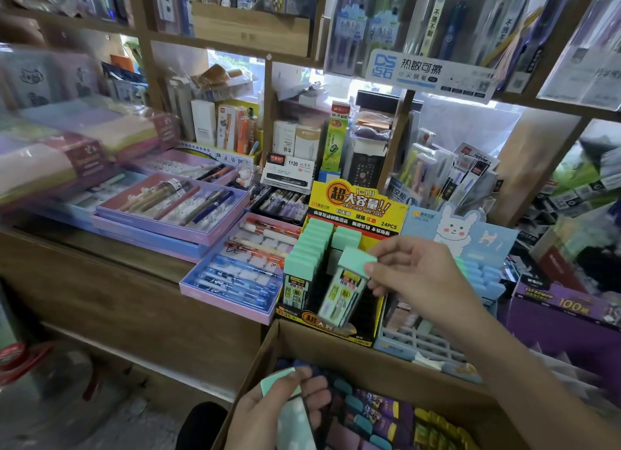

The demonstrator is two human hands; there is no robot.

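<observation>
counter carries the yellow display box | cardboard box is in front, below it | my right hand pinches the cap of a mint lead case, tilted in the display box beside the full row | my left hand grips a second case above the cardboard box

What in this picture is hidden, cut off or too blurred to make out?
1. Head view: the second case gripped by the left hand is cut off by the bottom edge.
2. Head view: the print on the mint-capped case pinched by the right hand is too small to read.
3. Head view: the pastel packs at far left are blurred.
</observation>
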